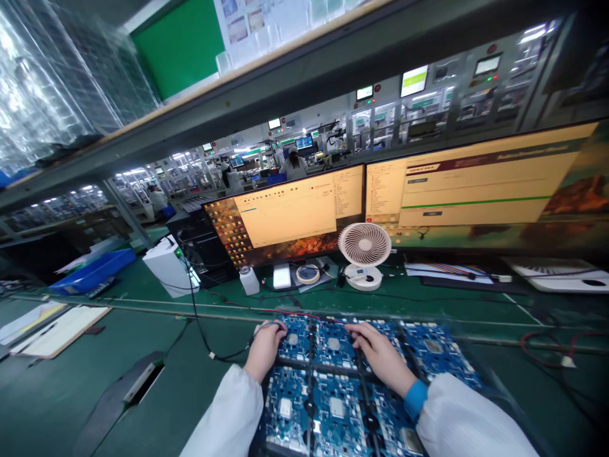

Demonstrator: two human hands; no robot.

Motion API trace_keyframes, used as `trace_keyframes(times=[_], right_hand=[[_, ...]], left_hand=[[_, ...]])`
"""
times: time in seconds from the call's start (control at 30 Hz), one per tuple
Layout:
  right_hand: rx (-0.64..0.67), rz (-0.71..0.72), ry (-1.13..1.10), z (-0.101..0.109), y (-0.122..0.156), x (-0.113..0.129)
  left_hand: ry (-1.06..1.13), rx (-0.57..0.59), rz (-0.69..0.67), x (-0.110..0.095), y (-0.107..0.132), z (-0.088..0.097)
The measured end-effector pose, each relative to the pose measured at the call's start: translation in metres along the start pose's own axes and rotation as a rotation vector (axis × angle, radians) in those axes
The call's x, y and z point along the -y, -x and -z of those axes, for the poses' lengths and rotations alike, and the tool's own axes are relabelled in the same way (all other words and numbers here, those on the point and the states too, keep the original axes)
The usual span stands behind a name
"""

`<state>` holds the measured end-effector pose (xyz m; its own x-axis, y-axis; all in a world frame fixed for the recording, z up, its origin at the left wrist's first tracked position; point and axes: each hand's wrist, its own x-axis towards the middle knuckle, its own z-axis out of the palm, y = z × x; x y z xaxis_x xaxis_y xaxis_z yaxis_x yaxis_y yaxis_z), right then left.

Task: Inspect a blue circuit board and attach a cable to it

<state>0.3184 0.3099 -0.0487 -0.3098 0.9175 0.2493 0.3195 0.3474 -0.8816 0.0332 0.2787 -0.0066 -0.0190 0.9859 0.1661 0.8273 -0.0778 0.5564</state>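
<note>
A tray of several blue circuit boards [333, 393] lies on the green bench in front of me. My left hand [266, 346] rests at the tray's far left corner, fingers curled around the end of a thin black cable [223, 355]. My right hand [375, 352] lies on the far row of boards, fingers bent down and pressed on one board [333, 346]. Both arms wear white sleeves, the right with a blue cuff.
Two wide monitors [290, 216] [476, 184] stand behind the tray, with a small white desk fan [364, 254], a tape roll [308, 274] and a white bottle [248, 280] between. A blue bin [95, 270] and a clipboard [59, 330] lie left. People work at distant stations.
</note>
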Motion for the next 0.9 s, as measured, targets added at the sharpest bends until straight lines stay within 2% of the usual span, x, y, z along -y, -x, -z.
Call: trace_keyframes(times=[0.3, 0.4, 0.5, 0.67, 0.73, 0.9], right_hand=[[0.019, -0.079, -0.062, 0.0, -0.002, 0.001], [0.069, -0.129, -0.121, 0.004, -0.005, 0.003], [0.18, -0.174, -0.195, 0.011, -0.009, 0.01], [0.46, -0.26, -0.397, 0.013, -0.019, 0.035], [0.446, -0.257, -0.497, 0.008, -0.025, 0.045], [0.257, -0.193, -0.638, -0.013, -0.049, 0.055]], left_hand=[[-0.091, 0.031, 0.026, -0.001, -0.005, -0.004], [-0.121, 0.034, 0.045, -0.003, -0.002, -0.007], [-0.165, 0.03, 0.064, -0.01, 0.011, -0.009], [-0.205, 0.033, 0.091, -0.037, 0.047, -0.012], [-0.193, 0.06, 0.084, -0.047, 0.055, -0.014], [-0.194, 0.101, 0.094, -0.054, 0.059, -0.018]])
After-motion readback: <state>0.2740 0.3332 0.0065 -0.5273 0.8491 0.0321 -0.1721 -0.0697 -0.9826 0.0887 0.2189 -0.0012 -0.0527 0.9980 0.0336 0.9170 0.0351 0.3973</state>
